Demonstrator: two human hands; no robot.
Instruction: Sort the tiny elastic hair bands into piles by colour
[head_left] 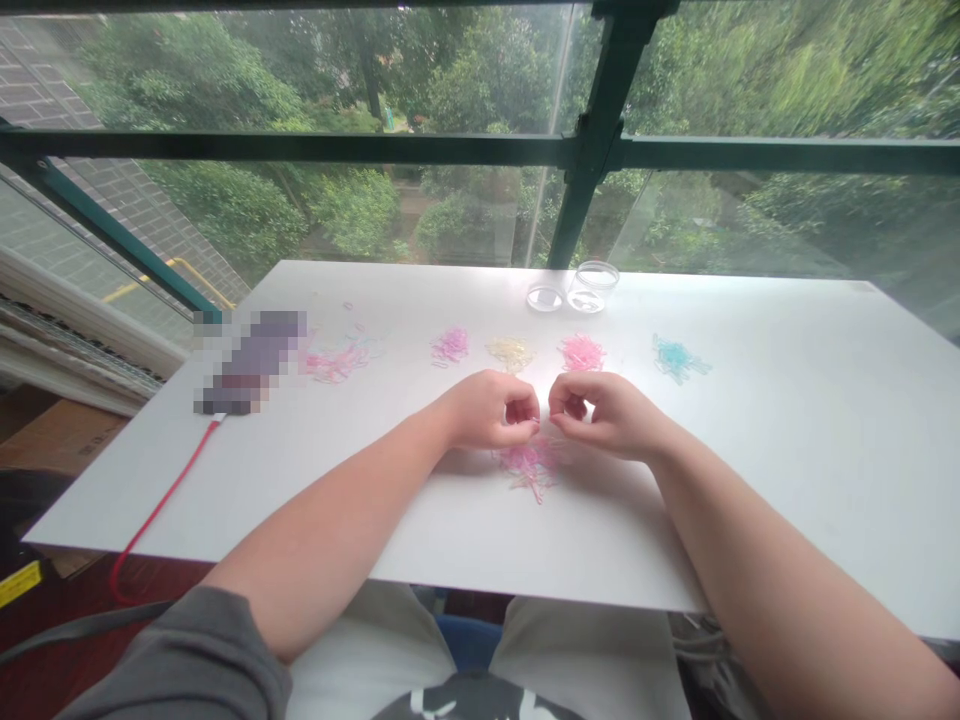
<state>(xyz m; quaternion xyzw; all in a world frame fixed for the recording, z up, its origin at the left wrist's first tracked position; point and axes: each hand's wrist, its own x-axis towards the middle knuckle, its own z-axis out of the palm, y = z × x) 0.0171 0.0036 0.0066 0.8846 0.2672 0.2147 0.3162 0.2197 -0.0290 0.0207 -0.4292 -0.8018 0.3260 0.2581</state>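
Note:
Both hands hover close together over a mixed pile of small clips, mostly pink, near the middle of the white table. My left hand is closed in a pinch, and what its fingertips hold, if anything, is too small to make out. A narrow gap separates it from my right hand, which is pinched the same way, its content also unclear. Beyond the hands lie a purple pile, a pale yellow pile, a pink pile and a teal pile.
A second mixed pile lies at the left, beside a blurred device with a red cable. A clear jar and a round lid stand at the table's back edge, by the window.

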